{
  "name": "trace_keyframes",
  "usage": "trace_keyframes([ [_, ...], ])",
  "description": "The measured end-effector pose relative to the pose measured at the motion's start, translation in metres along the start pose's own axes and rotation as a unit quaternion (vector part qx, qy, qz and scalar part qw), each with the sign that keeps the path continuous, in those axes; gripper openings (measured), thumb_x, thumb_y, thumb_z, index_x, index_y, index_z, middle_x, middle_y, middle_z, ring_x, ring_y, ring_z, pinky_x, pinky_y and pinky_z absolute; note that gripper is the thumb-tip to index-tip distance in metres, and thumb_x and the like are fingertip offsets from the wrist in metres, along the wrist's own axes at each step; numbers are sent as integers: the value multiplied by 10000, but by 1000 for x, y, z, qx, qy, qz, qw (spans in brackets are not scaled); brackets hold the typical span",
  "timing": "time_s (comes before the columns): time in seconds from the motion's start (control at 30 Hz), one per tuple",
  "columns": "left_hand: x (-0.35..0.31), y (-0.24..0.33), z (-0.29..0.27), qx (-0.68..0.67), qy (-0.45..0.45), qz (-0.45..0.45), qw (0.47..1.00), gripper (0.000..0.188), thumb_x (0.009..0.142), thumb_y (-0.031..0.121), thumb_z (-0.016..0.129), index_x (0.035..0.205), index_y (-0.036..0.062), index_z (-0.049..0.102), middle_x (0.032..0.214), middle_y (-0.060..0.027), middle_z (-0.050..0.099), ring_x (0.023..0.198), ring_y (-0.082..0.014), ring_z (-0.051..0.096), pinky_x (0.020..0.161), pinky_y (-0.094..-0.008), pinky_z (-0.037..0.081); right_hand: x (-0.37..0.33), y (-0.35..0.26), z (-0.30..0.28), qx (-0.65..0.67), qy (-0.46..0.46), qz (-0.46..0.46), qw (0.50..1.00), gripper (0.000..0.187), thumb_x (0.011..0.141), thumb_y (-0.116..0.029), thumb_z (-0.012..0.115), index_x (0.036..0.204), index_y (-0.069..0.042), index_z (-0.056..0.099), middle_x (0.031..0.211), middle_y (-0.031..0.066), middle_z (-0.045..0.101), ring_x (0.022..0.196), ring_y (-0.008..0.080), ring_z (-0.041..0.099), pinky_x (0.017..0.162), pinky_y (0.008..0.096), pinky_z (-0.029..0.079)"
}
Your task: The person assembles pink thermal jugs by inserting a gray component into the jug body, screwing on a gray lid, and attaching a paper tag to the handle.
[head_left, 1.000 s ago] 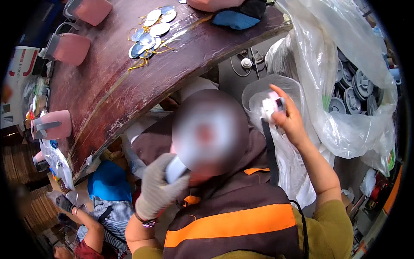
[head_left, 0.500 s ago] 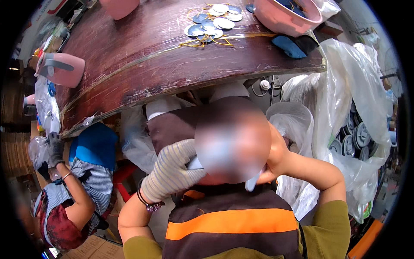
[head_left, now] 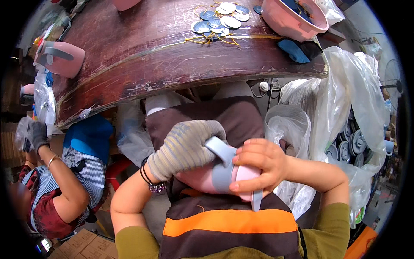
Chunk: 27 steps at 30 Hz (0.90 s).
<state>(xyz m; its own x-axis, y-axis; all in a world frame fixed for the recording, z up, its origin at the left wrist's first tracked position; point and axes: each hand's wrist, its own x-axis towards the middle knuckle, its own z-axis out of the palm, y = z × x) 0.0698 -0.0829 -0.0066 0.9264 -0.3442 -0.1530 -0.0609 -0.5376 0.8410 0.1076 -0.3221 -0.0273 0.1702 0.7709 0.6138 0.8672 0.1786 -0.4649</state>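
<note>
Right hand (head_left: 272, 166) has joined left hand (head_left: 183, 146) on pink jug (head_left: 196, 179), their fingers (head_left: 252, 160) clasping it

I can't see the whole jug (head_left: 197, 180): the left hand (head_left: 189, 146) hides part of its body, the right hand (head_left: 262, 167) one end. Beyond, a pink vessel (head_left: 125, 4) is cut off by the top edge; the co-worker's head (head_left: 20, 202) is blurred.

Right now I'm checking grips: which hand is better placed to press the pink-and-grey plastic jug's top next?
Right, probably: the bare right hand lies over that top; the gloved left hand holds the jug's body.
</note>
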Motion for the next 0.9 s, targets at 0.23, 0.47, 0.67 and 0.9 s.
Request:
trace_keyframes([
  [0.23, 21, -21, 14, 12, 194, -67, 979, 148, 820, 153, 706, 877, 39, 632, 756, -135, 650, 702, -222, 647, 640, -334, 488, 18, -22, -18, -38, -82, 259, 962, 808, 636, -369, 794, 1350, -165, 476, 1407, 285, 362, 1265, 468, 412, 1022, 533, 352],
  [0.47, 19, -13, 21, 81, 223, -59, 970, 160, 846, 187, 682, 937, 77, 610, 765, -164, 651, 708, -351, 650, 601, -398, 490, 16, -43, -48, 32, -192, 378, 905, 1080, 645, -512, 802, 1456, -35, 272, 1466, 358, 194, 1343, 521, 266, 1092, 514, 270],
  [0.67, -2, 8, 43, 166, 179, -6, 970, 286, 750, 207, 722, 999, 153, 593, 743, -100, 649, 695, -316, 655, 592, -403, 501, -14, -13, 6, -45, 25, 469, 882, 745, 814, -463, 675, 1377, -45, 419, 1375, 288, 409, 1248, 448, 436, 1017, 470, 372],
  [0.9, 50, -42, 10, -8, 65, 115, 991, 380, 742, 258, 782, 1023, 41, 645, 917, -151, 670, 851, -258, 671, 756, -346, 526, 33, -18, 6, 14, -2, -14, 1000, 336, 812, -344, 663, 1068, -128, 638, 1135, 142, 617, 1035, 301, 613, 895, 431, 469],
])
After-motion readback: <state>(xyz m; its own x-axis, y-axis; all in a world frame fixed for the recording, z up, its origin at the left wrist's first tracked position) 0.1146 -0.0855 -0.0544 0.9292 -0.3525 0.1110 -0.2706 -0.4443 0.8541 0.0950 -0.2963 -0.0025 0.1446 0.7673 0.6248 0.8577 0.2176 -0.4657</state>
